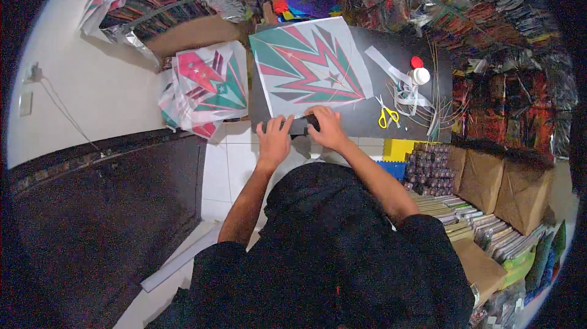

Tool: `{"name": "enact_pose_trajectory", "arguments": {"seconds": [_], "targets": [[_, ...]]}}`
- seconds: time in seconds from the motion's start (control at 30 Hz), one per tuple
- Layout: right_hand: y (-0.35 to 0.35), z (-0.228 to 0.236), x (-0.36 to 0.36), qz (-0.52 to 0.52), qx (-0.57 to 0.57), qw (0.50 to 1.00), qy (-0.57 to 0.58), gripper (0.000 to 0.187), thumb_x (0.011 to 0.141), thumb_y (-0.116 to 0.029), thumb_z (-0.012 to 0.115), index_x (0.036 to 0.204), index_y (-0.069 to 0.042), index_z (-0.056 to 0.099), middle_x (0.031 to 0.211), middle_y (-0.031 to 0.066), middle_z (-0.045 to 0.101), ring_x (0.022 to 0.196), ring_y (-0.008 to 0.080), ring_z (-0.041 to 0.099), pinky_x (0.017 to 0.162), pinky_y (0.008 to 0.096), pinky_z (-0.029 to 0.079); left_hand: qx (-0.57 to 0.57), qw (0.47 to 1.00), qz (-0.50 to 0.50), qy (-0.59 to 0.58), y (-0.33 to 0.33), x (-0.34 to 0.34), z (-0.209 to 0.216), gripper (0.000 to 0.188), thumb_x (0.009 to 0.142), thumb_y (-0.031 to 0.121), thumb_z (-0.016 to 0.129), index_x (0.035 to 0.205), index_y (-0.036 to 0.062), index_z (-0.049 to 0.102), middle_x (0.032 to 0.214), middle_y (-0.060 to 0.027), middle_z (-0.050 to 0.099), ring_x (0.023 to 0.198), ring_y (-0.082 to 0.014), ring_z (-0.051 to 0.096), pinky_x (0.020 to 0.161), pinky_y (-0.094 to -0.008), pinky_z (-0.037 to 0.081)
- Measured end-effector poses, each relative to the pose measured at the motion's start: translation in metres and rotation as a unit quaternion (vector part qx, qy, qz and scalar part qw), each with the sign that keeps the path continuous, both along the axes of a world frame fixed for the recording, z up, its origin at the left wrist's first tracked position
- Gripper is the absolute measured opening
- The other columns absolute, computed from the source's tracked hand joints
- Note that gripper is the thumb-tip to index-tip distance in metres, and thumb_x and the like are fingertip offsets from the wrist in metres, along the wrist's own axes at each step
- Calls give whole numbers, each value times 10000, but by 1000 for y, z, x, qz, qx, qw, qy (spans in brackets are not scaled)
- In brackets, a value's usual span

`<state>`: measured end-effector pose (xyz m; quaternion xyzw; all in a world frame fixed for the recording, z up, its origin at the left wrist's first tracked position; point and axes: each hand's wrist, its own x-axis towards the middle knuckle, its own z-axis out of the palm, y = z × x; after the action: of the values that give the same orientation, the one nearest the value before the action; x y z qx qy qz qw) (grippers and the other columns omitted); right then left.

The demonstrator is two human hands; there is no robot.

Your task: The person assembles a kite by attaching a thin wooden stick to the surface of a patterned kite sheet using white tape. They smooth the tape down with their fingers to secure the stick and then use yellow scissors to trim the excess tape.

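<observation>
A square paper kite sheet, printed with green, red and black zigzags and stars on white, lies on a dark tabletop. A thin stick runs across it. Along its near edge rests my left hand, fingers spread, by the near left corner. Just to the right, my right hand lies on the same edge with fingers bent and the thumb apart. Dark surface shows between the two hands; whether a small thing lies there I cannot tell. Yellow-handled scissors lie to the right of the sheet.
Printed sheets are piled at the left. A white bottle, a red cap, white strips and thin sticks lie on the right. Wrapped stacks, spools and cardboard boxes crowd the right side.
</observation>
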<state>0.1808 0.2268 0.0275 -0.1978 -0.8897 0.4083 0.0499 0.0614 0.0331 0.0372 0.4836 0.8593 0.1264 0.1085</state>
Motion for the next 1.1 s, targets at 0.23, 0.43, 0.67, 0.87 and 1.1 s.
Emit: {"name": "enact_pose_trajectory", "arguments": {"seconds": [0.23, 0.43, 0.67, 0.87, 1.1], "targets": [[-2, -8, -34, 0, 94, 994, -60, 376, 774, -298, 778, 1131, -202, 714, 1268, 111, 523, 1234, 345, 470, 1012, 541, 366, 1, 999, 30, 9, 2, 3, 0, 719, 841, 100, 718, 1529, 195, 530, 1385, -66, 566, 1360, -257, 523, 1133, -665, 308], [-3, -5, -39, 16, 99, 992, -79, 354, 762, -304, 800, 1091, -185, 742, 1272, 109, 525, 1244, 344, 467, 1022, 551, 369, 8, 999, 44, 3, 2, 5, -2, 729, 822, 88, 739, 1516, 180, 534, 1369, -50, 550, 1366, -248, 506, 1140, -657, 294], [-3, -8, -42, 25, 106, 989, -105, 369, 764, -310, 815, 1095, -167, 740, 1288, 111, 524, 1264, 358, 463, 1033, 566, 370, -15, 998, 45, -42, 4, 2, 0, 742, 830, 112, 704, 1542, 188, 508, 1457, -89, 532, 1412, -288, 487, 1165, -663, 258], [-3, -10, -44, 25, 106, 988, -111, 358, 758, -307, 825, 1070, -159, 730, 1291, 107, 519, 1258, 358, 462, 1032, 565, 372, -26, 998, 47, -34, 4, 1, -3, 741, 838, 117, 702, 1548, 191, 503, 1468, -91, 533, 1412, -290, 489, 1164, -666, 264], [-4, -13, -50, 30, 139, 981, -133, 308, 725, -291, 824, 985, -150, 738, 1256, 100, 527, 1237, 352, 470, 1020, 552, 379, -30, 997, 46, -48, 5, 3, 3, 771, 832, 114, 729, 1561, 189, 486, 1497, -100, 522, 1427, -294, 473, 1175, -662, 254]]}}
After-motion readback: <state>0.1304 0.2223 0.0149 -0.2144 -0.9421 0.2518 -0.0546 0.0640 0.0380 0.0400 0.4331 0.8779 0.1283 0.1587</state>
